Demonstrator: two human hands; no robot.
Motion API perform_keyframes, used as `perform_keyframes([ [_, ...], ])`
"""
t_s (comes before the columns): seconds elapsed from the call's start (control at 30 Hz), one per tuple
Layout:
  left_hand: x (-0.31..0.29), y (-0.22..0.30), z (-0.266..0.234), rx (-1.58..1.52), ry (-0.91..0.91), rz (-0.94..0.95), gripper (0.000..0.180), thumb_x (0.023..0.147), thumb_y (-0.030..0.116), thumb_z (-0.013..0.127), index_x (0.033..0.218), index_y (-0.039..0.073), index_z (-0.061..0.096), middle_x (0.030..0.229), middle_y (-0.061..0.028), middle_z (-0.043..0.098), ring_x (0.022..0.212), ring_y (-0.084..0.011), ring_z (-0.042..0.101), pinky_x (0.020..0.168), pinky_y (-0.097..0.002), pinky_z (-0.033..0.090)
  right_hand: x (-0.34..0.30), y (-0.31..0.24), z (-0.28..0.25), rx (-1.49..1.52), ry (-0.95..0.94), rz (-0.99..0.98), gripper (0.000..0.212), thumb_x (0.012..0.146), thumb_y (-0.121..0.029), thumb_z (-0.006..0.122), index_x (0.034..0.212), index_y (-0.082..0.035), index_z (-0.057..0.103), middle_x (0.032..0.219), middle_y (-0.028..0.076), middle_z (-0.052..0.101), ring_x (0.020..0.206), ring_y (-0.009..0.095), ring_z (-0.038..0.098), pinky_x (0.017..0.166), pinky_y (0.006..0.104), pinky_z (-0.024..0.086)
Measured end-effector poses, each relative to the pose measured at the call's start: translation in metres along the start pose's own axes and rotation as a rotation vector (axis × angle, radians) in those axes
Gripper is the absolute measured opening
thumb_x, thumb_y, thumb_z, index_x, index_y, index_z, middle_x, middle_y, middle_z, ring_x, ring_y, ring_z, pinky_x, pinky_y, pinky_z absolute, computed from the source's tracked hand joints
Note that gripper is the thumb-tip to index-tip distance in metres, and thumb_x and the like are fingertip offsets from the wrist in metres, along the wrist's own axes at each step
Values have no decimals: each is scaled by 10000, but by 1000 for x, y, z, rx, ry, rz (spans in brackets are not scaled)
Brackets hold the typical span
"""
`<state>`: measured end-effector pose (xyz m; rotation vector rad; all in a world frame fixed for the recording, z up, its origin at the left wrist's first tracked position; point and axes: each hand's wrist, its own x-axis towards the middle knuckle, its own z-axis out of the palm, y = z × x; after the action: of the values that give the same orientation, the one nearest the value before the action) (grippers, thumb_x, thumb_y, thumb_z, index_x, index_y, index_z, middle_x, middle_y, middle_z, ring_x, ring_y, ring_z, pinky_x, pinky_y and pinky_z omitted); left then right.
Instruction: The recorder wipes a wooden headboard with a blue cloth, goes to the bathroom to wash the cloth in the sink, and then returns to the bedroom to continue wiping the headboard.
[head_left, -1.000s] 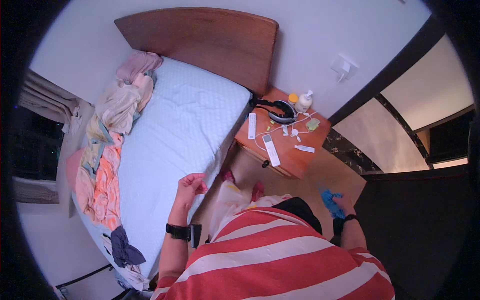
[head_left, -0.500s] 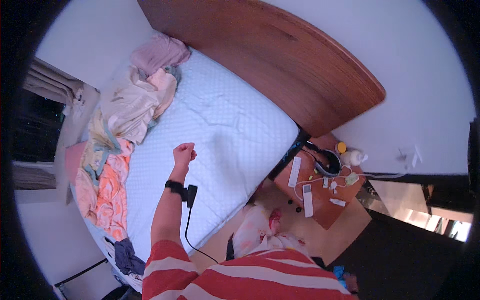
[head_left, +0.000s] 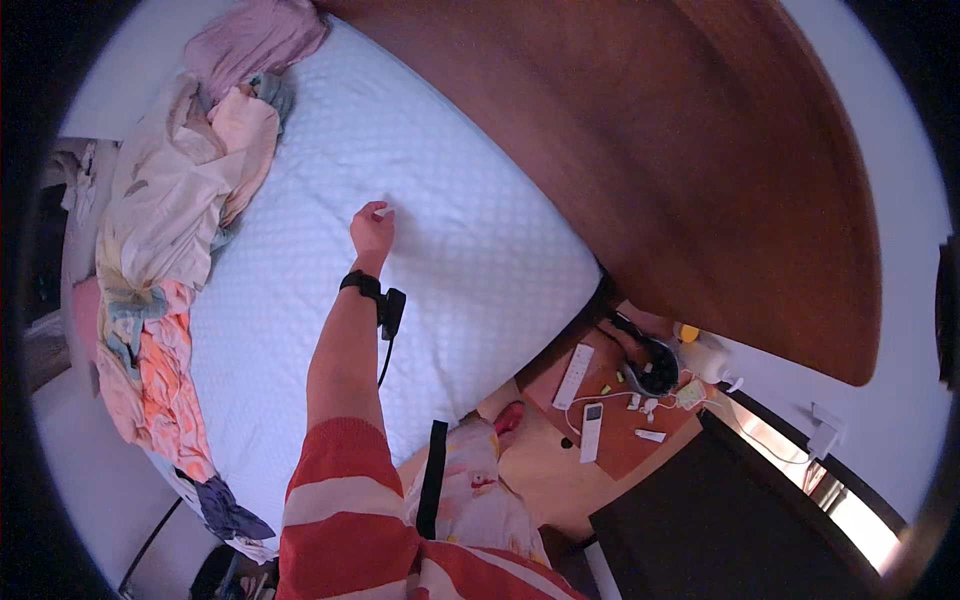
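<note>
Left hand (head_left: 372,234) out over the pale-blue sheet (head_left: 460,250)!
Fingers (head_left: 374,207) curled, whether gripping I can't tell; rumpled bedding (head_left: 170,200) lies left.

Cam sat on person's head, L one of 2, & looked down w/ a round, bendy view. L hand (head_left: 373,232) was well away, bed (head_left: 480,280) below it, headboard (head_left: 710,170) to its R.

Bed (head_left: 480,240): occupying center-left
Cloth pile (head_left: 180,190): lying along bed's left side
Headboard (head_left: 650,150): standing at bed's far end
Surface (head_left: 622,445): standing right of bed
Remotes (head_left: 591,438): lying on surface
Bottle (head_left: 706,358): standing right of remotes
Left grip (head_left: 373,230): reaching over bed
</note>
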<state>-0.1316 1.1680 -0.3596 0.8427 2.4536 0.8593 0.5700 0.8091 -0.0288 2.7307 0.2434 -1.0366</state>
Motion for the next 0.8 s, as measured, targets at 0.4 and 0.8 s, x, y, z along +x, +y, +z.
perform_keyframes([
  [0.4, -3, 4, 10, 131, 98, 35, 135, 680, 191, 596, 725, 73, 643, 614, -85, 604, 568, -220, 580, 549, -301, 455, -8, 18, 14, 103, -21, 72, 284, 687, -216, 601, 901, -32, 568, 766, 91, 570, 676, 245, 545, 576, 347, 442],
  [0.8, -252, 28, 20, -169, -774, 83, 81, 721, 102, 591, 692, 34, 626, 525, -27, 569, 456, -87, 524, 439, -240, 427, 32, 150, 37, 443, -41, 36, 301, 697, -222, 604, 918, -24, 556, 727, 66, 556, 636, 218, 531, 553, 337, 431],
])
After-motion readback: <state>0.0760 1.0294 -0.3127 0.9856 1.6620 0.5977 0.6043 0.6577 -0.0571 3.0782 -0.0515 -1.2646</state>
